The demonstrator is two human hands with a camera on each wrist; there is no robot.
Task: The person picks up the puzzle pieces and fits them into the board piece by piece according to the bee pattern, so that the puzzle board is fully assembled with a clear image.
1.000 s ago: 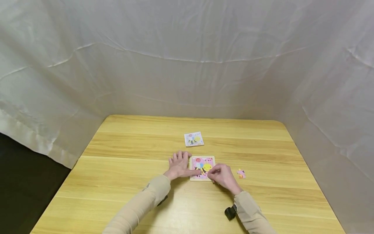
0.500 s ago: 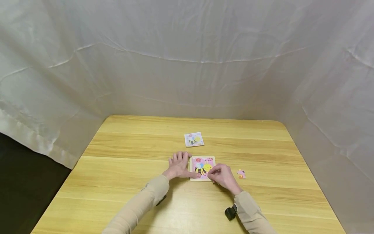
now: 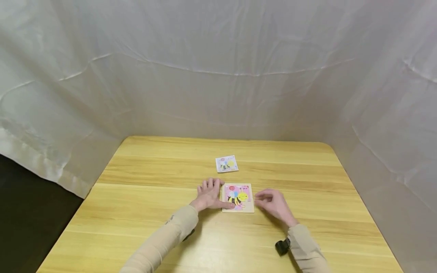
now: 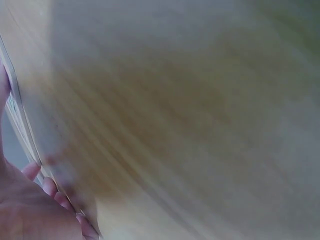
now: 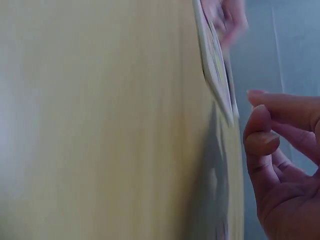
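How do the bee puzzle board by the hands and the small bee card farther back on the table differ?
The puzzle board has a pale wooden frame and strong pink and yellow colour; the bee card is frameless and paler. The board looks larger. The left hand touches the board, its thumb on the near edge, while the card lies alone, untouched. Both lie flat on the table and show a bee.

We find no readable text, label, brand, number or sign anywhere in these views. The puzzle board (image 3: 238,198) and the small card (image 3: 226,163) at its 12 o'clock on the counter (image 3: 136,212) carry only a cartoon bee picture, with no lettering we can make out. Both wrist views are too blurred to show any writing.
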